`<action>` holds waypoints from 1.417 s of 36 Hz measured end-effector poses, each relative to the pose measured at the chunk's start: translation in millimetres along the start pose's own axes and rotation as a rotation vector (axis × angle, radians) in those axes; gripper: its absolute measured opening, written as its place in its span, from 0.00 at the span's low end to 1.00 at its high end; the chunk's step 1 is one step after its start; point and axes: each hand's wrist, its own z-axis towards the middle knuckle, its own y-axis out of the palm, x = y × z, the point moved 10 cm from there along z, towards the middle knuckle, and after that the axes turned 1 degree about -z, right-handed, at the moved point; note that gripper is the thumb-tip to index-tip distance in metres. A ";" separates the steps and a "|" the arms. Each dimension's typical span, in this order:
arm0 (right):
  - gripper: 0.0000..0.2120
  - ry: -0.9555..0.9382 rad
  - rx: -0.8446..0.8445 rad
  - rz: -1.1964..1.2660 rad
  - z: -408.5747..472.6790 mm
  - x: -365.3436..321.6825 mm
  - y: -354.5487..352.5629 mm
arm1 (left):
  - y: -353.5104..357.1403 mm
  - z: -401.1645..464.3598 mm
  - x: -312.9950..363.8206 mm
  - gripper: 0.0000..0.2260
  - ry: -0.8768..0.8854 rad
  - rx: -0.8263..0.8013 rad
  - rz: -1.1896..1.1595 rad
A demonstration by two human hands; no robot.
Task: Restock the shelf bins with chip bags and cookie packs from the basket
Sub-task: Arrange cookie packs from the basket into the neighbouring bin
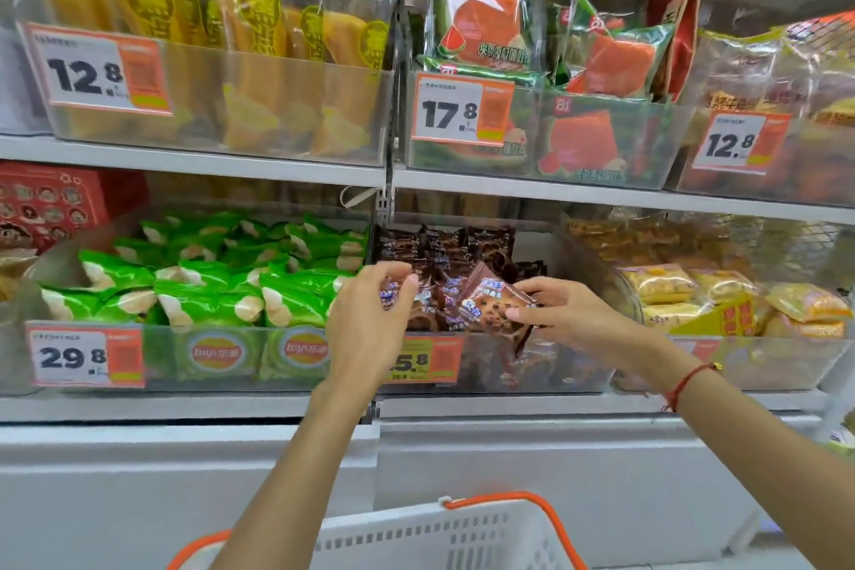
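Brown cookie packs [444, 255] fill the clear middle bin [546, 361] on the lower shelf. My right hand [562, 312] pinches one brown cookie pack [492, 303] by its right end, tilted over the bin's front. My left hand [370, 315] reaches into the same bin with fingers curled on a small brown pack [393, 292]. Left of it, a bin holds several green chip bags [222, 278]. The white basket [416, 537] with orange handles sits below my arms; its contents are hidden.
A bin of yellow snack packs [684, 292] stands right of the cookie bin. The upper shelf carries bins of yellow bags [222, 14], red-and-green packs [546, 51] and brownish bags [763, 74]. Price tags hang on bin fronts. A red box [51, 204] sits at far left.
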 end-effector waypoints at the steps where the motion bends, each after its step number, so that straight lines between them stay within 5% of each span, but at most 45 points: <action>1: 0.10 0.030 0.025 0.006 5.2 3.4 -8.9 | -1.7 2.4 -5.0 0.10 0.005 0.024 0.062; 9: 0.21 0.152 0.218 0.077 64.1 28.4 -70.9 | 4.2 19.5 -9.8 0.15 0.167 0.069 0.349; 14: 0.27 0.067 0.251 -0.407 111.0 30.2 -79.7 | 6.8 27.6 -29.4 0.17 0.073 0.030 0.426; 20: 0.21 -0.040 0.111 -0.706 156.1 26.3 -47.8 | 8.7 30.8 -39.1 0.17 0.025 0.029 0.445; 27: 0.21 -0.190 0.218 -1.063 170.7 18.7 -37.7 | 10.3 31.8 -38.5 0.19 0.025 0.017 0.457; 32: 0.34 -0.180 0.141 -1.055 179.4 30.4 -29.9 | 9.6 32.0 -38.9 0.20 0.029 0.006 0.458; 39: 0.20 -0.181 0.156 -0.805 183.8 32.8 -39.9 | 9.6 30.4 -37.5 0.20 0.048 -0.016 0.440; 44: 0.19 -0.166 0.241 -0.608 181.7 41.8 -43.7 | 10.1 31.1 -37.0 0.21 0.042 -0.009 0.433; 51: 0.20 -0.319 0.315 -1.132 167.1 9.9 -35.1 | 10.0 30.5 -37.4 0.21 0.044 -0.009 0.440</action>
